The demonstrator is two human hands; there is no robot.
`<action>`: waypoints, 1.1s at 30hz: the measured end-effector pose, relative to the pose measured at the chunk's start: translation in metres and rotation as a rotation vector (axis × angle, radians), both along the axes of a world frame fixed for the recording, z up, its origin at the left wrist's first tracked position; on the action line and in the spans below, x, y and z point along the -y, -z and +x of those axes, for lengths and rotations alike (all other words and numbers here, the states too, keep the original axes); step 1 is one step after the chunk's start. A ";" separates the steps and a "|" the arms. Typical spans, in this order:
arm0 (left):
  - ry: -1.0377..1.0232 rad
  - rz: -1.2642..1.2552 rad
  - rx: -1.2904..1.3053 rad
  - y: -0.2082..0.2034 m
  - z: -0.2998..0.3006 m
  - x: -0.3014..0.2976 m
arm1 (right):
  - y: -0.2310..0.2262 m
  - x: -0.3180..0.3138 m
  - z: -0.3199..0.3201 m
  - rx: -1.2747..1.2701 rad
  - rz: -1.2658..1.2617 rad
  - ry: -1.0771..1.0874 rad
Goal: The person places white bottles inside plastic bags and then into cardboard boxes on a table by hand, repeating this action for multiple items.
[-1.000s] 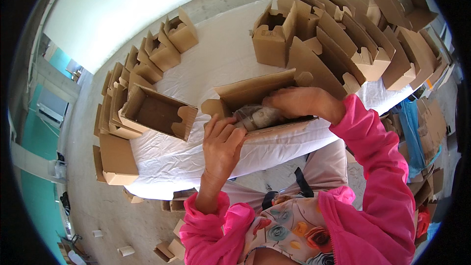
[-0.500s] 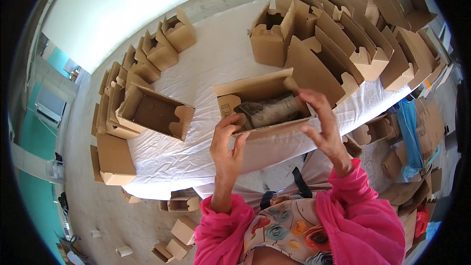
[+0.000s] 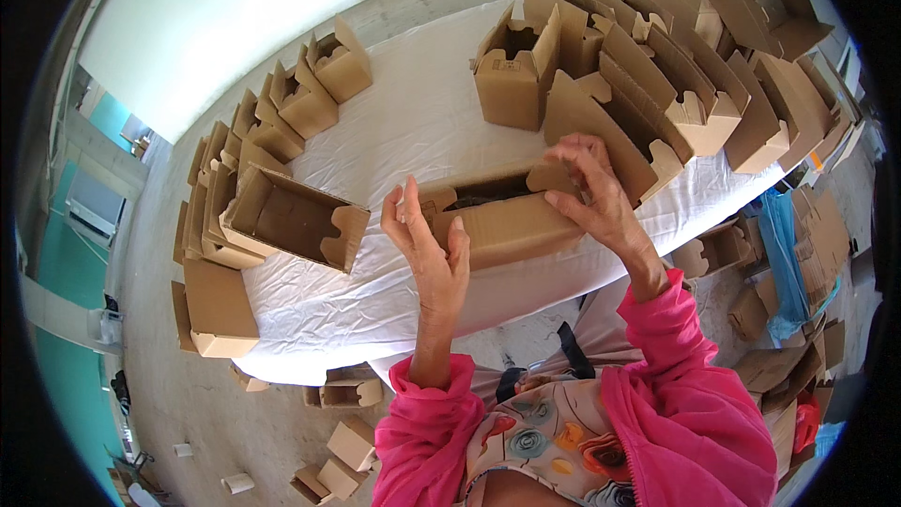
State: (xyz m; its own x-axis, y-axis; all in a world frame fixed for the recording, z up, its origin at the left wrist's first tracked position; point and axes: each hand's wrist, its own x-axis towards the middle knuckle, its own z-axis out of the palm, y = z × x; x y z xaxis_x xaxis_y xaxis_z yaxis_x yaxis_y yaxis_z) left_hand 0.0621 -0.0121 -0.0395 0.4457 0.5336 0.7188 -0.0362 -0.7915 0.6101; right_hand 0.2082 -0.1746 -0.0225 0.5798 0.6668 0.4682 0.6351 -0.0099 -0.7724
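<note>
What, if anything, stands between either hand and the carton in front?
Nothing visible. The left hand is at the left end of the carton, the right hand at its right end. Another open carton stands just beyond the right hand, not in between.

My L hand point(image 3: 429, 258) & R hand point(image 3: 603, 199), fingers apart, at opp. ends of cardbd. box point(image 3: 516, 233) on wht. cloth point(image 3: 422, 84); open boxes point(image 3: 293, 216) L & R.
</note>
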 end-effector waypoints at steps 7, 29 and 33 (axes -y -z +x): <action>0.137 -0.033 -0.081 0.007 0.001 -0.015 | 0.000 0.010 0.014 -0.039 -0.079 -0.326; -0.409 0.380 -0.306 -0.030 -0.073 -0.065 | -0.082 -0.231 0.097 0.157 0.218 0.389; -0.489 0.402 -0.501 -0.023 -0.076 -0.067 | -0.076 -0.271 0.154 0.304 -0.155 0.615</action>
State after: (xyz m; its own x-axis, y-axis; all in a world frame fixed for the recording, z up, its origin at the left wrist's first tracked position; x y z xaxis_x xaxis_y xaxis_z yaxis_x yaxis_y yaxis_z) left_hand -0.0138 0.0548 -0.0161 0.5485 0.4952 0.6738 0.5737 -0.8091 0.1276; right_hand 0.3625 0.0961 0.0540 0.7313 0.3327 0.5955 0.6669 -0.5322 -0.5216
